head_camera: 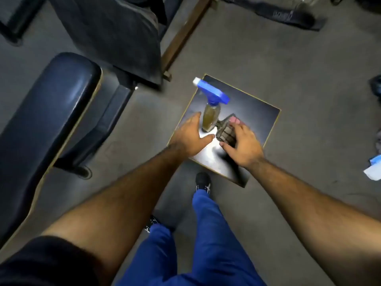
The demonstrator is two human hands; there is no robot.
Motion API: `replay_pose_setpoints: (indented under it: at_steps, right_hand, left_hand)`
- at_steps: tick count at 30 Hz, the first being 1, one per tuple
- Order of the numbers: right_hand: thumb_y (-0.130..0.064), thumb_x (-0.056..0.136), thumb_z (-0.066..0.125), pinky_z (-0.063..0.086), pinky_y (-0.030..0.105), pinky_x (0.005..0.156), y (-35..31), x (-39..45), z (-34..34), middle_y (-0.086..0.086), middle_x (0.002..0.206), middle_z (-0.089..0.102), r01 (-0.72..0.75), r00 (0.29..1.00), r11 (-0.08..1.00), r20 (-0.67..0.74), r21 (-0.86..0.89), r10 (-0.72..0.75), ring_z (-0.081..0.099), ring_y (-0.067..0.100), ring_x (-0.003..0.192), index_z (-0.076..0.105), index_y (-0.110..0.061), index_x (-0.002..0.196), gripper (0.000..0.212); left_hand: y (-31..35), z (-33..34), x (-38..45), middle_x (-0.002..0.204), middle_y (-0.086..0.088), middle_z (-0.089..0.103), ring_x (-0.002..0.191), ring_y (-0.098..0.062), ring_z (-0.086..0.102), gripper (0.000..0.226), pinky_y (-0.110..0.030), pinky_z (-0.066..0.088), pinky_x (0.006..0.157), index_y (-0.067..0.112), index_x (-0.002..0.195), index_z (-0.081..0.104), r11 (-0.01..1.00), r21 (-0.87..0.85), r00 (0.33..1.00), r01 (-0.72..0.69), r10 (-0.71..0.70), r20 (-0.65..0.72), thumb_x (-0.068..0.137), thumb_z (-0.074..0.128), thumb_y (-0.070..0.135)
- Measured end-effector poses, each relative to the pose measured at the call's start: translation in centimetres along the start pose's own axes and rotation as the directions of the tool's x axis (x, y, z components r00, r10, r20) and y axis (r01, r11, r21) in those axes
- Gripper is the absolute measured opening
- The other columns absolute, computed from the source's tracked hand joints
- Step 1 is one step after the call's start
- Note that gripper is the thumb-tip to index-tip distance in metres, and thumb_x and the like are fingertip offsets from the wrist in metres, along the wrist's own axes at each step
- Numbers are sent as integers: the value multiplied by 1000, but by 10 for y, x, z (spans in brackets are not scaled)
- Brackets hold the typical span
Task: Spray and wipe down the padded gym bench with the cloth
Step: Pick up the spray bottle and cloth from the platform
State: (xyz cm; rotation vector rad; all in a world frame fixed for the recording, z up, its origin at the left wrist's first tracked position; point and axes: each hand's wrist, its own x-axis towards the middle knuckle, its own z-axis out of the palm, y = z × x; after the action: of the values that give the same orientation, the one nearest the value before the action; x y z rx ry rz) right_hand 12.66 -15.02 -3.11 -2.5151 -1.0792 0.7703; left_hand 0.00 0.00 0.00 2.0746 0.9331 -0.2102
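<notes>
On a small dark stool [261,118] ahead of the feet: spray bottle [210,114] upright, blue trigger head on top, yellowish liquid inside. Left hand [190,135] open around the bottle's base, fingers spread, not yet closed on it. Right hand [242,144] beside it, fingers curled down onto a folded cloth [224,131], gripping it. Off to the left, well apart: padded bench [51,112], dark blue, untouched.
</notes>
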Motion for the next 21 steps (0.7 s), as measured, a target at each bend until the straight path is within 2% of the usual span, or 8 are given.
replay_pose_setpoints:
  at_steps: [3, 4, 7, 12, 14, 17, 21]
  right_hand:
    - [-51, 75, 74, 39, 44, 109, 21, 25, 21, 12, 152, 39, -40, 999, 996, 14, -75, 41, 39, 34, 136, 35, -13, 151, 93]
    - [-54, 75, 73, 36, 45, 112, 24, 30, 26, 14, 155, 34, -46, 998, 992, 46, -117, 52, 34, 36, 140, 30, -13, 153, 98]
    - [-55, 77, 68, 31, 48, 117, 41, 42, 49, 20, 160, 24, -47, 994, 975, 84, -217, 66, 24, 40, 146, 23, -13, 156, 100]
    - [-44, 69, 74, 40, 50, 109, 36, 49, 61, 20, 152, 35, -104, 995, 965, -13, -240, 103, 35, 40, 137, 35, -13, 148, 94]
    - [-41, 72, 72, 40, 50, 108, 34, 54, 62, 20, 149, 39, -118, 993, 961, -36, -251, 113, 38, 40, 135, 39, -12, 146, 86]
    - [-32, 85, 60, 48, 48, 99, 35, 60, 56, 18, 139, 50, -110, 992, 975, -88, -193, 94, 48, 39, 124, 51, -11, 137, 57]
    - [-21, 93, 53, 48, 42, 91, 20, 57, 32, 11, 132, 61, -181, 976, 982, -110, 59, 187, 56, 38, 116, 57, -17, 133, 41]
  left_hand:
    - [6, 21, 24, 114, 4, 65, 106, -18, 62, 57, -30, 49, 91, 24, 122, 53, 986, -160, 996, 45, -56, -67, 74, 73, 45]
    - [8, 25, 27, 111, 4, 66, 103, -18, 63, 54, -28, 49, 88, 24, 120, 54, 982, -169, 991, 80, -96, -91, 74, 75, 43]
    - [12, 36, 41, 106, 1, 68, 99, -20, 64, 55, -34, 52, 85, 21, 118, 55, 976, -180, 975, 124, -154, -163, 73, 74, 47]
    - [1, 47, 59, 94, 4, 70, 90, -18, 68, 37, -42, 56, 77, 26, 101, 60, 970, -200, 958, 138, -182, -220, 75, 66, 53]
    - [4, 46, 59, 94, 2, 71, 89, -21, 67, 32, -40, 55, 77, 24, 101, 61, 973, -193, 951, 130, -177, -255, 79, 67, 47]
    - [7, 45, 59, 93, 0, 72, 88, -24, 67, 32, -35, 53, 74, 20, 104, 62, 977, -175, 937, 126, -175, -301, 83, 70, 42]
    - [11, 34, 48, 93, -1, 71, 90, -26, 66, 31, -37, 52, 77, 20, 104, 63, 968, -203, 932, 148, -206, -300, 82, 71, 41]
